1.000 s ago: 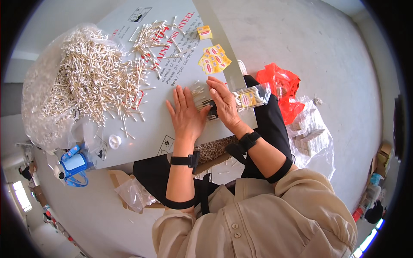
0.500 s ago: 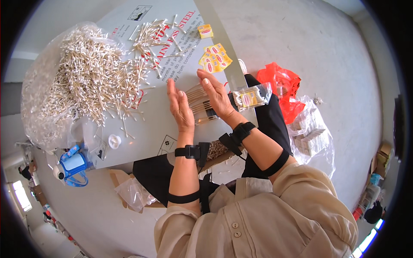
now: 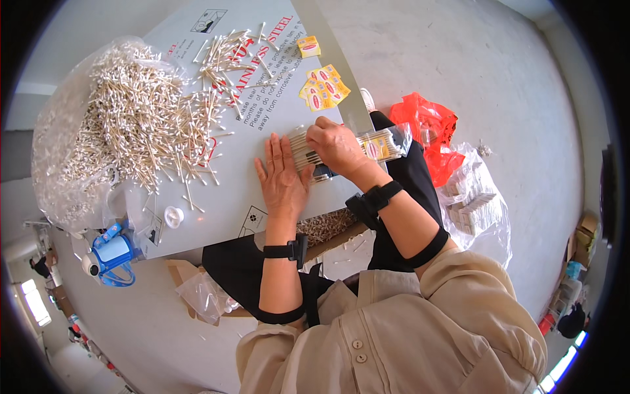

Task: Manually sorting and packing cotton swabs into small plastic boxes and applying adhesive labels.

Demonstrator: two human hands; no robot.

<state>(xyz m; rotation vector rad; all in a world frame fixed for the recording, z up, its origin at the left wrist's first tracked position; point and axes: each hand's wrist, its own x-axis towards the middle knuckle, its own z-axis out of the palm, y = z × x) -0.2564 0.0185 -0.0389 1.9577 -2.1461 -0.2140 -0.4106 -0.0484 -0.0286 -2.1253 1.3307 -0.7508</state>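
- The left hand [image 3: 283,176] lies flat and released on the grey board [image 3: 216,190], fingers together, its fingertips touching the near end of a clear packet of cotton swabs [image 3: 377,146].
- The right hand [image 3: 336,146] clamps down on that packet (fingers curled over its left part).
- Farther off lie yellow labels [image 3: 323,87] and the loose swab heap [image 3: 134,121].
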